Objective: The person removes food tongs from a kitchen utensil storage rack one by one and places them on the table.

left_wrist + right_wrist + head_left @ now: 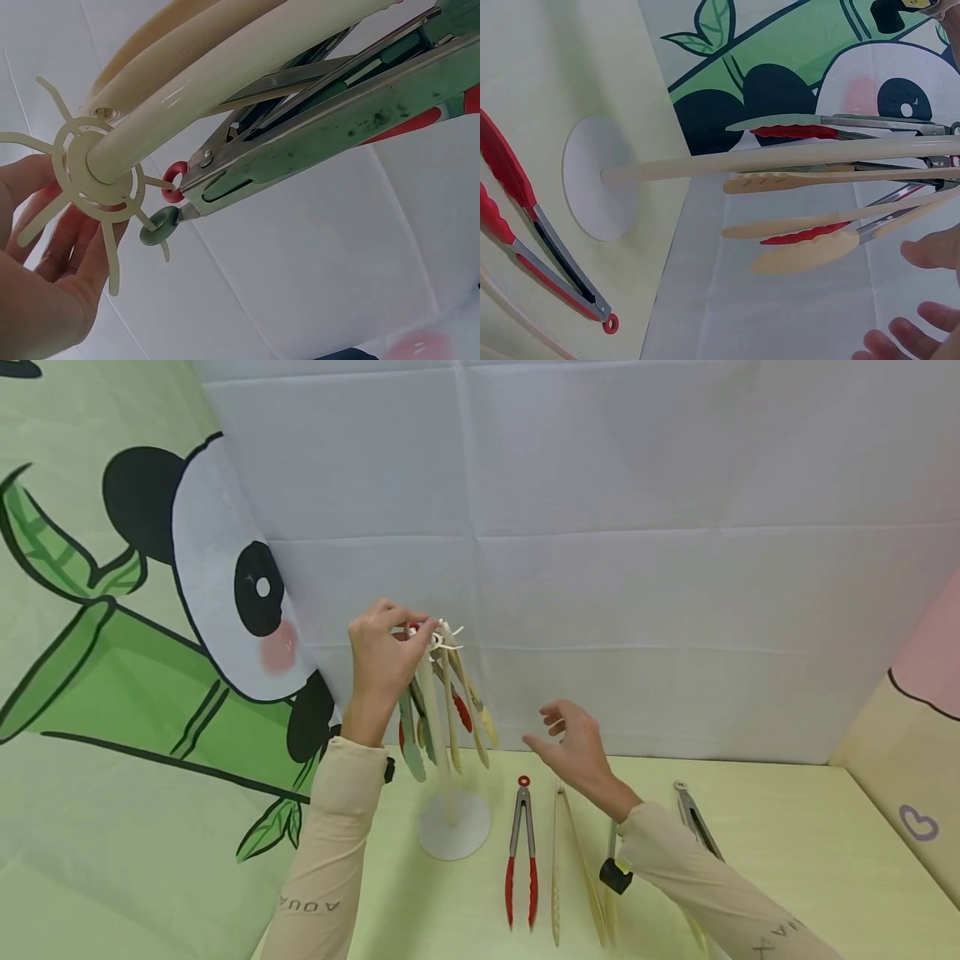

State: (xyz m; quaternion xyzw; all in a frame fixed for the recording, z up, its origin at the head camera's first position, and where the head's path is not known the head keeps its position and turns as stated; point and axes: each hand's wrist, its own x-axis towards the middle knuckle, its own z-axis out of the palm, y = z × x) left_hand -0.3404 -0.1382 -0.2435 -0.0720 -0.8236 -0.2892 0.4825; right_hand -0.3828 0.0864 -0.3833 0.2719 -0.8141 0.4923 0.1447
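My left hand [382, 652] holds the top of a cream hanging stand, its fingers curled behind the spoked hook ring [79, 161] in the left wrist view. Several tongs hang around the stand's pole [438, 727]. Green-tipped tongs [322, 142] hang by a green loop [154, 234], beside a red loop [169, 193] on another hook. Wooden tongs [802, 182] and red-tipped ones dangle there too. To the right of the stand, my right hand [581, 756] is in the air with fingers relaxed and holds nothing, apart from the hanging tongs.
The stand's round white base [453, 843] rests on the pale yellow table [810, 860]. Red-tipped tongs [533, 872], wooden tongs [556, 877] and dark-handled metal tongs [697, 822] lie to its right. My right forearm partly covers others. A white cloth [600, 593] hangs behind.
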